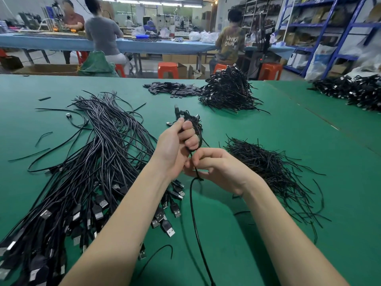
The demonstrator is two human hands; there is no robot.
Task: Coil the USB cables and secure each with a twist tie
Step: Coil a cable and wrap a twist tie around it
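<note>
My left hand (177,147) grips a partly coiled black USB cable (192,120) above the green table (268,131), with loops sticking out past the fingers. Just below it, my right hand (218,170) pinches the same cable's free length, which hangs down toward me (195,223). A big spread of uncoiled USB cables (92,162) lies to the left, plugs toward me. A heap of black twist ties (274,168) sits right of my hands. Finished tied coils are heaped (228,91) at the far middle.
Small flat dark pieces (171,89) lie beside the far coil heap. Another pile of cables (354,91) sits at the far right. Stray ties lie on the table at the left. Beyond the table, people sit at a blue bench among orange stools (168,70) and blue shelving.
</note>
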